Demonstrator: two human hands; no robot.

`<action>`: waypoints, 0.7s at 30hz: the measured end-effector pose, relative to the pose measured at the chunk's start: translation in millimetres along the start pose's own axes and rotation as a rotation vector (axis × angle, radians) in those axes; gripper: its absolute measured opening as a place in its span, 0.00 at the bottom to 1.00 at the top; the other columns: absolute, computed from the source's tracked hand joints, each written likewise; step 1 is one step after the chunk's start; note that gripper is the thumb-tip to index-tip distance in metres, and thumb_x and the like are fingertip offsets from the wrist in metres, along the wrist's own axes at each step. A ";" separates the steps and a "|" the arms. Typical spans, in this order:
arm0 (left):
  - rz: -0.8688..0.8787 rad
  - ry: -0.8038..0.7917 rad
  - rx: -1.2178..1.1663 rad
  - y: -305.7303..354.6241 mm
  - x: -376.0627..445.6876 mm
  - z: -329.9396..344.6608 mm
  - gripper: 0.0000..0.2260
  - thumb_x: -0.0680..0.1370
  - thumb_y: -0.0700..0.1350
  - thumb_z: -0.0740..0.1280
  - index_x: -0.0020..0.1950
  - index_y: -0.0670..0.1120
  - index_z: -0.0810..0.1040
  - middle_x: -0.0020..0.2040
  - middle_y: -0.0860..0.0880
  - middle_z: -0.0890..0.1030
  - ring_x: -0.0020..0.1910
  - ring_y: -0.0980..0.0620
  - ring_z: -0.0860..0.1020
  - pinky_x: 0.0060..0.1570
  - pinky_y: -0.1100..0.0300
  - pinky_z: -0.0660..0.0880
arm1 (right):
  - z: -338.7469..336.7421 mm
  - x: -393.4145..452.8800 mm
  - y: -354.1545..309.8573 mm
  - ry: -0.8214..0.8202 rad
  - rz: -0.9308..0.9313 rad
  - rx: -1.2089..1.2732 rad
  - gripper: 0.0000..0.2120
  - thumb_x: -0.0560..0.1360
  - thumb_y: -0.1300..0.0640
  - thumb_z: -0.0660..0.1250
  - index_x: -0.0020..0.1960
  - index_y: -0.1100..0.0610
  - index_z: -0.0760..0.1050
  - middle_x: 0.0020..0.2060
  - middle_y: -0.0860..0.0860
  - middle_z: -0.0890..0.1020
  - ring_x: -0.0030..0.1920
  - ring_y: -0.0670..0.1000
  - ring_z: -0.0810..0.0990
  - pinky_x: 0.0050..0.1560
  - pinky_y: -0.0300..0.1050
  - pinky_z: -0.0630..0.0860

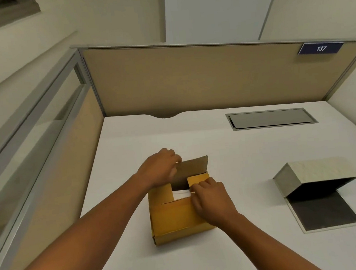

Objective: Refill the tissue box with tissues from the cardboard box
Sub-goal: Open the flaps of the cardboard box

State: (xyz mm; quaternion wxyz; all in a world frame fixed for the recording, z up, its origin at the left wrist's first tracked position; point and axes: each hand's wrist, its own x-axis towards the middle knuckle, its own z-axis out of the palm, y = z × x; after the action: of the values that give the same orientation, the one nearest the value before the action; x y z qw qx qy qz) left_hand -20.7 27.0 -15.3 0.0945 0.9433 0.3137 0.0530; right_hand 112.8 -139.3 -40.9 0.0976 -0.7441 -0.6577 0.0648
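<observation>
A yellow-brown cardboard box (175, 219) stands on the white desk (249, 150) in front of me. My left hand (160, 168) grips the box's far flap (194, 166) and holds it upright. My right hand (210, 198) pinches the small right flap at the box's opening. Between the flaps a strip of white tissues (181, 194) shows inside. To the right lies the grey tissue box (311, 173), tipped open, with its dark base panel (323, 212) flat on the desk.
A grey cable hatch (270, 118) is set into the desk at the back right. Tan partition panels (200, 77) wall the desk at the back and left, with a blue sign reading 137 (320, 48).
</observation>
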 end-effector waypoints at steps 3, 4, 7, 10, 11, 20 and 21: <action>-0.097 0.167 0.111 2.6 -4.8 2.5 0.13 0.77 0.45 0.70 0.61 0.48 0.77 0.56 0.47 0.80 0.47 0.50 0.77 0.43 0.61 0.75 | 0.7 -4.3 -1.9 -0.054 0.007 -0.040 0.19 0.82 0.47 0.50 0.62 0.50 0.76 0.56 0.51 0.82 0.55 0.53 0.75 0.59 0.51 0.70; -0.127 0.147 0.133 4.4 -7.9 4.4 0.12 0.77 0.45 0.69 0.61 0.48 0.76 0.54 0.47 0.80 0.44 0.51 0.76 0.40 0.62 0.74 | -0.8 -5.7 -2.9 -0.055 0.002 -0.032 0.19 0.82 0.47 0.50 0.61 0.50 0.76 0.55 0.51 0.81 0.54 0.53 0.76 0.59 0.51 0.70; -0.216 0.073 0.128 10.5 -19.5 17.3 0.13 0.80 0.46 0.64 0.64 0.47 0.75 0.55 0.47 0.80 0.46 0.49 0.79 0.40 0.59 0.76 | -7.6 -13.8 -4.6 -0.022 -0.020 0.008 0.17 0.81 0.47 0.51 0.57 0.50 0.77 0.50 0.49 0.81 0.50 0.52 0.76 0.55 0.49 0.71; -0.353 -0.019 0.060 19.7 -30.2 31.5 0.19 0.79 0.52 0.62 0.68 0.46 0.70 0.62 0.44 0.75 0.56 0.45 0.76 0.43 0.55 0.77 | -17.5 -26.7 -5.0 0.039 -0.053 0.046 0.15 0.80 0.48 0.53 0.50 0.50 0.77 0.43 0.48 0.79 0.44 0.51 0.75 0.46 0.48 0.70; -0.394 -0.061 0.050 23.4 -33.0 37.0 0.22 0.78 0.55 0.62 0.69 0.46 0.69 0.65 0.43 0.73 0.60 0.44 0.74 0.47 0.53 0.78 | -20.9 -31.2 -5.1 0.042 -0.065 0.062 0.14 0.80 0.48 0.54 0.48 0.50 0.77 0.41 0.47 0.79 0.42 0.50 0.74 0.44 0.47 0.69; -0.540 -0.153 -0.042 46.9 -45.1 51.5 0.33 0.73 0.49 0.70 0.74 0.47 0.61 0.73 0.43 0.61 0.70 0.41 0.63 0.55 0.50 0.77 | -28.9 -43.1 3.6 -0.199 0.023 0.202 0.16 0.73 0.42 0.57 0.37 0.51 0.75 0.33 0.49 0.77 0.33 0.49 0.76 0.32 0.44 0.73; -0.543 -0.147 -0.068 46.7 -45.7 49.5 0.32 0.73 0.48 0.69 0.74 0.47 0.61 0.74 0.43 0.61 0.70 0.41 0.62 0.56 0.51 0.76 | -24.7 -40.5 3.9 -0.169 0.061 0.158 0.16 0.73 0.39 0.58 0.42 0.50 0.74 0.37 0.48 0.77 0.35 0.48 0.76 0.33 0.43 0.72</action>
State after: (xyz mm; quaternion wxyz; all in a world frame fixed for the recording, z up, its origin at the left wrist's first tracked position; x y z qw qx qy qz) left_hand -22.1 -44.4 -55.6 0.1592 0.8225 0.5451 -0.0325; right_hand 116.9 -181.3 -19.1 0.0981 -0.7458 -0.6333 0.1821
